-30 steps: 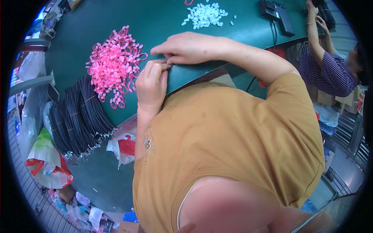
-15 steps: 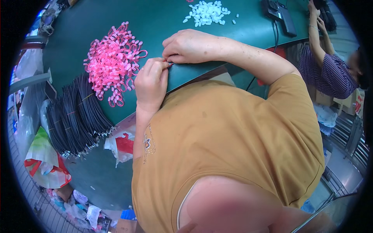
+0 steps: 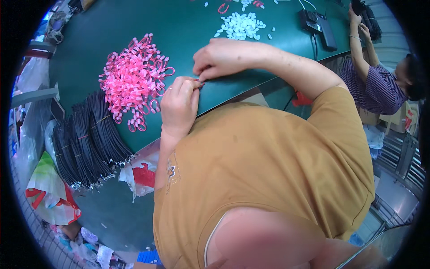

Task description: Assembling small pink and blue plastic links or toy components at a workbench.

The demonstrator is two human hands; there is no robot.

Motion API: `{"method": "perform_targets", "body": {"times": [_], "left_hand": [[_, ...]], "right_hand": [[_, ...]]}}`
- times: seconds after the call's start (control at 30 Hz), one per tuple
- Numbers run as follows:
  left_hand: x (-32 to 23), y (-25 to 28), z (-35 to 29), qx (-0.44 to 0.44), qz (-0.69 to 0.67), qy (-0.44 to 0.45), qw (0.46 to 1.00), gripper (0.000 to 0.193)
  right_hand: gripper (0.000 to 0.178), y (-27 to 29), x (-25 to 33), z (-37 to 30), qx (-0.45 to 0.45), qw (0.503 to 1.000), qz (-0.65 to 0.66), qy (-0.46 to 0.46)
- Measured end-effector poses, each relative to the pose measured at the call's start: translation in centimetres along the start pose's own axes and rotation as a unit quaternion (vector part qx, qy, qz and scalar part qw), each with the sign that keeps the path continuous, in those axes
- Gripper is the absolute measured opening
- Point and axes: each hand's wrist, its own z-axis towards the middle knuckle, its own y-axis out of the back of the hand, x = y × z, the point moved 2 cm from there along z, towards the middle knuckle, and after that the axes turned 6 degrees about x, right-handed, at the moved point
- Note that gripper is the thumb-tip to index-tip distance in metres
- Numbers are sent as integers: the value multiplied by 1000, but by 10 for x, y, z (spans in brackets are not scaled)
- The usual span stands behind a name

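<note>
My left hand [image 3: 180, 104] and my right hand [image 3: 220, 58] meet at the near edge of the green table [image 3: 188, 27]. Their fingertips pinch one small pink loop piece [image 3: 199, 82] between them; most of it is hidden by the fingers. Just left of my left hand lies a heap of pink loops [image 3: 134, 80]. Beyond my right hand sits a pile of small white plastic pieces [image 3: 241, 25].
Bundles of black cords [image 3: 87, 141] lie at the table's left end. A black device with a cable [image 3: 319, 26] rests at the far right. Another person in a striped shirt [image 3: 375, 89] works at the right. Plastic bags [image 3: 47, 193] lie on the floor at left.
The view has shifted, so table and piles sit lower and farther right in the picture. Both hands stay together at the table's edge, still pinching the pink piece.
</note>
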Motion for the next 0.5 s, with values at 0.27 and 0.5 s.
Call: {"method": "perform_targets", "body": {"times": [0.27,0.5], "left_hand": [[-5,4,3,20,-19,12,1000,19],[-4,2,3,22,-15,12,1000,18]], "right_hand": [[21,69,-121,13,-232,886,-337,-218],[21,75,-142,24,-221,883,-344,-230]]}}
